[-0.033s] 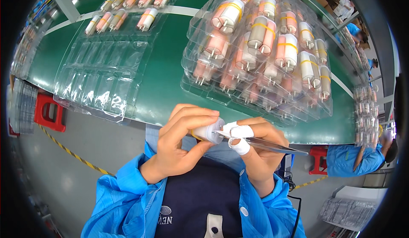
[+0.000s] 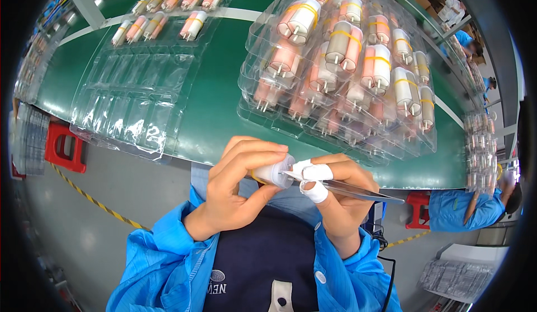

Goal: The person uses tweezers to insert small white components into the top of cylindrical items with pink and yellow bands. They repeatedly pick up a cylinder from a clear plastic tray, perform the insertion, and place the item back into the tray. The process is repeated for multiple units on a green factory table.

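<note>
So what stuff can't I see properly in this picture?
All in the head view:
Back of the white cylinder: covered by the left hand.
Middle of the metal tool: behind the right hand.
Lower cylinders in stacked trays: partly blocked by upper layers.
Blue sleeves: cut off by bottom edge.

The tweezers (image 2: 372, 194) are made, by their look, of metal, polished to a bright shine. A smooth, softly lit surface, seemingly plastic, is shown by the white cylinder (image 2: 268, 175). The finger wraps (image 2: 318, 172) are given a matt finish; whether cloth or paper was used cannot be told. The flat tray (image 2: 131, 108) and the stacked trays (image 2: 254, 46) are formed of thin, clear plastic, creased with glossy highlights. The table (image 2: 215, 105) is faced with a smooth green surface in which light is faintly reflected. Matt cloth is seen in the blue sleeves (image 2: 173, 234) and dark shirt (image 2: 260, 256). The red stool (image 2: 54, 138) is moulded, apparently, in plastic.
</note>
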{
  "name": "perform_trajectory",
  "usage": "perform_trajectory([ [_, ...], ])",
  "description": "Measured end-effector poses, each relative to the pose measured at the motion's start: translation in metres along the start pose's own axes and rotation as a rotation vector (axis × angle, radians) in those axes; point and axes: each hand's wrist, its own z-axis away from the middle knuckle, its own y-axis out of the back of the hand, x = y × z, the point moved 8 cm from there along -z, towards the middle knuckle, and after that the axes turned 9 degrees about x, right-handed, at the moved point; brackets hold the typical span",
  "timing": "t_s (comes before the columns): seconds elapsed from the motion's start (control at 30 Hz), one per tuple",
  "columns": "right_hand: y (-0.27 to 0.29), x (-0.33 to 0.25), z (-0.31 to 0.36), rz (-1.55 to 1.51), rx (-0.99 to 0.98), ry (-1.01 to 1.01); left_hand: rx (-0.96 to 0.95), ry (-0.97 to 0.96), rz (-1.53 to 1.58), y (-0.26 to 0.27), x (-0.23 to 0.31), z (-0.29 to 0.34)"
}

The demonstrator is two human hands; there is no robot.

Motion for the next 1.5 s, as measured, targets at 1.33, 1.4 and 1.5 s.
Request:
perform_trajectory([
  [1.33,0.009,0.009,0.004,-0.050,0.098,-0.054,-0.037,0.099,0.141,-0.012,-0.008,0.008],
  [1.4,0.008,0.009,0.005,-0.043,0.082,-0.052,0.019,0.148,0.168,-0.011,-0.011,0.011],
  [1.5,0.007,0.008,0.004,-0.023,0.074,-0.043,-0.088,0.034,0.001,-0.012,-0.004,0.005],
])
